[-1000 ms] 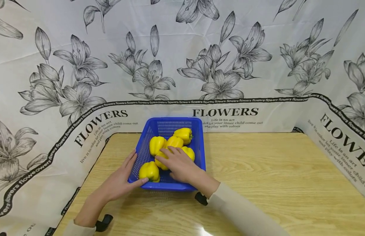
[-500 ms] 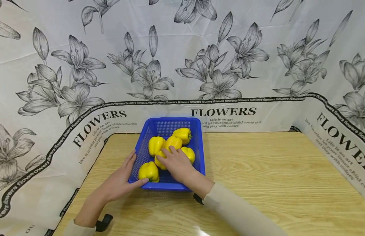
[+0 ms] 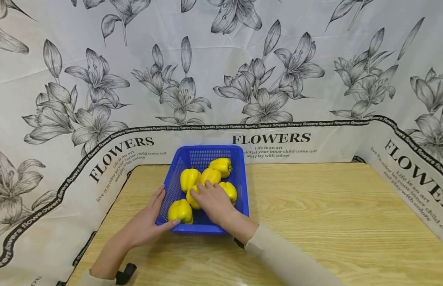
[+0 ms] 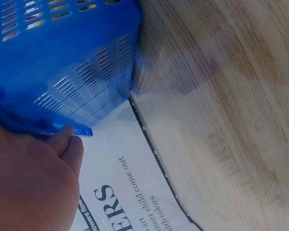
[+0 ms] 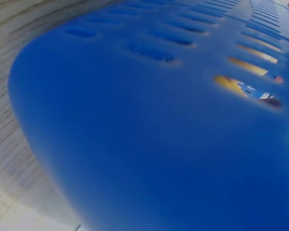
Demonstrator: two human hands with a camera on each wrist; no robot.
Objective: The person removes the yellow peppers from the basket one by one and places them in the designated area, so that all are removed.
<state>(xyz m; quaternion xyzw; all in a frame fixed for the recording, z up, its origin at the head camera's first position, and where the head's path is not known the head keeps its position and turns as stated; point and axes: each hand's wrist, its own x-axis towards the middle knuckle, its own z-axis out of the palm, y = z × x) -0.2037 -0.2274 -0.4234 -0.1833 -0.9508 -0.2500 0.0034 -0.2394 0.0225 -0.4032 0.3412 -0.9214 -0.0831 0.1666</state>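
Observation:
A blue slotted plastic basket (image 3: pixel 245 174) stands on the wooden table with several yellow bell peppers inside. My left hand (image 3: pixel 144 222) holds its near left corner, thumb over the rim beside a yellow bell pepper (image 3: pixel 180 211) and fingers against the outer wall. The left wrist view shows those fingers (image 4: pixel 73 151) bent round the rim. My right hand (image 3: pixel 215 204) reaches over the near rim, its fingers bent over a yellow bell pepper (image 3: pixel 193 197) near the middle. The fingertips are partly hidden. Only the basket's outer wall (image 5: pixel 135 130) fills most of the right wrist view.
Further peppers lie in the basket: one at the far right (image 3: pixel 220 167), one at the left (image 3: pixel 190 179) and one against the right side (image 3: pixel 229 192). A white cloth (image 3: pixel 278 99) printed with flowers hangs behind the table (image 3: pixel 314 214). The tabletop stretches to the right.
My right hand has moved slightly left, and its fingers have drawn in over the pepper. The left hand keeps its hold on the basket. The head view has tilted slightly.

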